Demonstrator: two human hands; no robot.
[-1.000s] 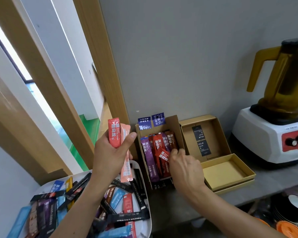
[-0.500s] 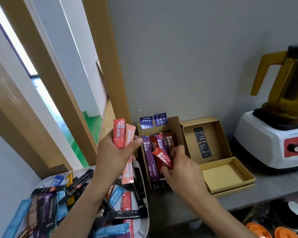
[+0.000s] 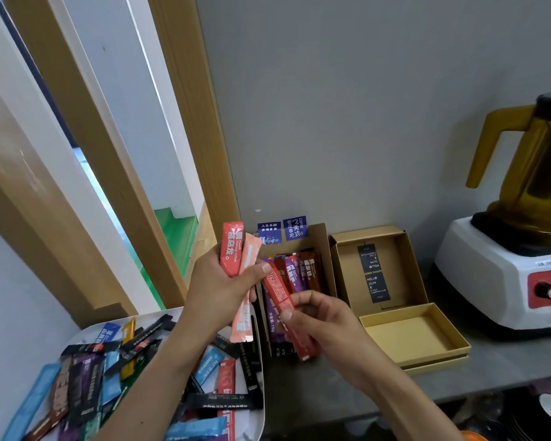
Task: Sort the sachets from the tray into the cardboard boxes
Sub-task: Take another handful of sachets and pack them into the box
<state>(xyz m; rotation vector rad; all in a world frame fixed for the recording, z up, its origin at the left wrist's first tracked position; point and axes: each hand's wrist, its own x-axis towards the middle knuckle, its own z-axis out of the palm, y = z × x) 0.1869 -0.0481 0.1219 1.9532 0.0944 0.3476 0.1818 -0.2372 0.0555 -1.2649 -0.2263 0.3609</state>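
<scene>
Since 0.5 s ago: right hand (image 3: 326, 329) has drawn red sachet (image 3: 277, 291) out of the box (image 3: 315, 237), grip pinching its middle. Left hand (image 3: 220, 291) grips two sachets (image 3: 232, 249) above tray (image 3: 85, 334). Judged light, slick, floppy; pinch mid-length.

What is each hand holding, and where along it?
Left hand: orange sachet by its lower end, pink sachet at its middle. Right hand: red sachet pinched at its middle.

Glossy foil sachets (image 3: 277, 292); matt cardboard boxes (image 3: 407, 348); smooth white plastic tray (image 3: 86, 332).
</scene>
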